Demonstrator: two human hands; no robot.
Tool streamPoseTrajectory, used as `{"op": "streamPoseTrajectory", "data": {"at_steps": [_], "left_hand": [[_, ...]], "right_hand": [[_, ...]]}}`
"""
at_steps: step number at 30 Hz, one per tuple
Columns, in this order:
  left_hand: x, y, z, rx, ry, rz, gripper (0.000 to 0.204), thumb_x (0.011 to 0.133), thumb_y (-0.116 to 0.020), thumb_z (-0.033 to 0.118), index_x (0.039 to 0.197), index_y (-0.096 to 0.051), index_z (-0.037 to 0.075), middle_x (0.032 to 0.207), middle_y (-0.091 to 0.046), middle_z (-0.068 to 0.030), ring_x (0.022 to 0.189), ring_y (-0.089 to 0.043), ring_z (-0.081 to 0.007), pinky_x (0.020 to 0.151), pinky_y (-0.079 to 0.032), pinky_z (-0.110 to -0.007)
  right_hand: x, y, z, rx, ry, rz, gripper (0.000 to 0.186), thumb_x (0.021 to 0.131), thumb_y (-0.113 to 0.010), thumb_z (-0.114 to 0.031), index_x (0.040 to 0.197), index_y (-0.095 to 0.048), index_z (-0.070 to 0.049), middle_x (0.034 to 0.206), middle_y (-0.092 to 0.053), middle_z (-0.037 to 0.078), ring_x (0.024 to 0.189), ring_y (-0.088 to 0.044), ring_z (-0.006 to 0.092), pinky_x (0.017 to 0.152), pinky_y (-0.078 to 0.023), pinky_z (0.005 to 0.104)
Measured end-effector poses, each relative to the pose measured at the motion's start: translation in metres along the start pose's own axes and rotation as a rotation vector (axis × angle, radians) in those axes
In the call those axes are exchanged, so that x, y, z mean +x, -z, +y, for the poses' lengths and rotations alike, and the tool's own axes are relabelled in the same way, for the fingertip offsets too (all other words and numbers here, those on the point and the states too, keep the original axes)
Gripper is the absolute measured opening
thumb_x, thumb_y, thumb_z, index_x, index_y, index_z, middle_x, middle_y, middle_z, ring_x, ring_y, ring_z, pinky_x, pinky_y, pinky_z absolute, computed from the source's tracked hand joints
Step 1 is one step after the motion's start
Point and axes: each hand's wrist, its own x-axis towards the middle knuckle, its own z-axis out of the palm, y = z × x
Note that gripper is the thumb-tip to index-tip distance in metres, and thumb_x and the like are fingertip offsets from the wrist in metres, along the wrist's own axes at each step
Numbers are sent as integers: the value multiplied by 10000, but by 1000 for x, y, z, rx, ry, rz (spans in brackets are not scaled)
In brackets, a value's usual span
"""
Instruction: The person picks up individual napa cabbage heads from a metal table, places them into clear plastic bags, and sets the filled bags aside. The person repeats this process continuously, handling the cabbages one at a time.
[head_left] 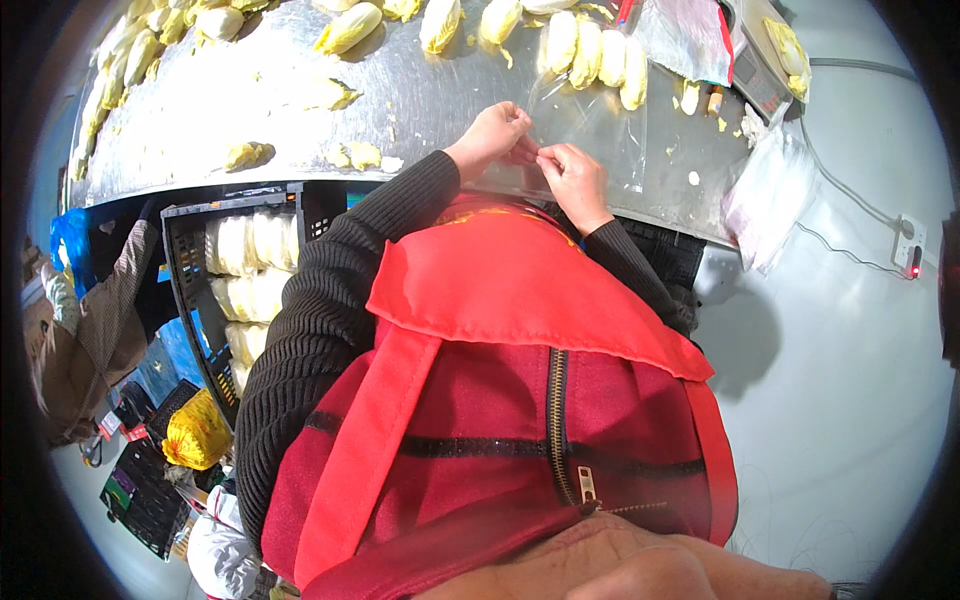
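Note:
At the near edge of the metal table, my left hand and my right hand are close together with fingertips pinched. Between them they hold the near edge of a clear plastic bag, which lies spread on the tabletop. At the bag's far end, several small pale-yellow cabbages lie side by side. Whether all of them are fully inside the film is hard to tell because of glare.
More cabbages line the table's far side and left end, with loose leaves nearer. A scale stands at right; a whitish bag hangs off the edge. Black crate with wrapped cabbages stands left; another person is beyond.

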Motion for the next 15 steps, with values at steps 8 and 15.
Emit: {"op": "streamPoseTrajectory", "data": {"at_steps": [8, 15], "left_hand": [[2, 1, 2, 78, 14, 20, 213, 990, -523, 204, 1011, -539, -7, 803, -670, -120, 645, -670, -187, 574, -565, -315], [9, 2, -2, 284, -45, 64, 221, 984, -516, 191, 1027, -550, -24, 779, -650, -104, 642, -677, -184, 560, -559, -302]], "right_hand": [[6, -1, -11, -72, -16, -65, 75, 833, -630, -173, 839, -634, -98, 833, -682, 94, 774, -660, 328, 667, -515, 433], [5, 3, -9, -121, -90, -221, 124, 824, -588, -193, 795, -573, -73, 707, -634, 152, 702, -644, 370, 613, -486, 480]]}}
